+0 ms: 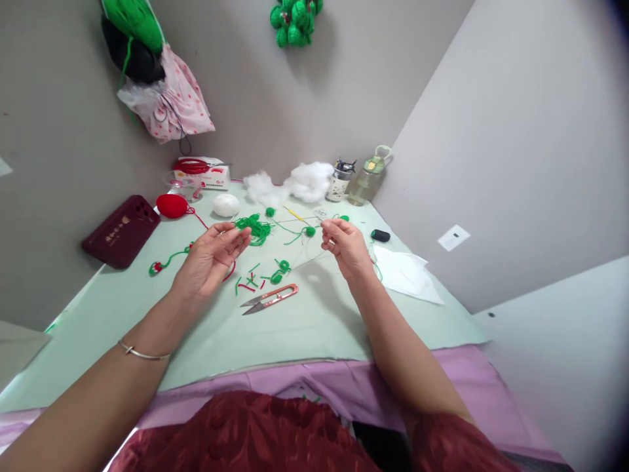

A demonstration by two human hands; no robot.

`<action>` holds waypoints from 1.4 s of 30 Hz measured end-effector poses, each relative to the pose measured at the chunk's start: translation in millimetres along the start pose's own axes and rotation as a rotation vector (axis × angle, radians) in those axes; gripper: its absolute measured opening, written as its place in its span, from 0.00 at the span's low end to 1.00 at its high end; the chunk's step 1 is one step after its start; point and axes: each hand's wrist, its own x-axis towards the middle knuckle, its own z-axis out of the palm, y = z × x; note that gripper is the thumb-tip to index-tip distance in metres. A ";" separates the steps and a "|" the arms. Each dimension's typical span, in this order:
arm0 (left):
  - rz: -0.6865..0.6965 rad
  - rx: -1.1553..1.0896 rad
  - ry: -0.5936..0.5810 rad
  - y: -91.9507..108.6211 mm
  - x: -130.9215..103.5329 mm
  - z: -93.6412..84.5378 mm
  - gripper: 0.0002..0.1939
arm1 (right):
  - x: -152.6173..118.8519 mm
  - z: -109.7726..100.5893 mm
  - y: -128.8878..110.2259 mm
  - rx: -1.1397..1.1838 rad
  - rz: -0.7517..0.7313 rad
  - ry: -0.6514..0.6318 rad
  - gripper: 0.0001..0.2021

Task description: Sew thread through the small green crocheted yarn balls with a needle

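Observation:
Above the table, my left hand [209, 257] has its fingers curled together near a heap of green yarn [253, 229]. My right hand [346, 248] is raised across from it, thumb and index finger pinched. A fine dark thread [295, 220] stretches between the two hands, and another thin strand hangs down from my right fingertips. A needle, if there is one, is too small to make out. Between and below the hands lie small green crocheted balls [309, 231], a yellow-handled crochet hook [295, 214], yarn snippets [251, 282] and copper-coloured thread snips [270, 299].
Red yarn [171, 206], a white ball [226, 205] and a dark red phone case [122, 231] are at left. White stuffing [309, 181], a pen cup [339, 182] and a bottle [366, 180] stand at the back. A white sheet [405, 272] lies right.

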 end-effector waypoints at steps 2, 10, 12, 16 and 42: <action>-0.001 -0.010 0.023 1.0 0.9 -1.1 0.06 | 1.1 -2.0 0.2 0.006 -0.009 0.033 0.15; 0.030 -0.029 0.047 5.7 4.2 -4.5 0.05 | 2.8 -4.0 -2.5 0.063 -0.077 0.077 0.09; 0.038 -0.039 0.071 9.1 5.2 -4.0 0.07 | 2.9 -4.8 -4.5 0.108 -0.062 0.076 0.08; 0.057 -0.084 0.149 16.0 8.0 -3.4 0.11 | 5.4 -9.8 -8.0 0.251 -0.014 0.064 0.09; 0.258 0.576 -0.139 7.8 -5.8 28.9 0.14 | -23.6 24.7 -11.2 -0.158 -0.257 -0.166 0.06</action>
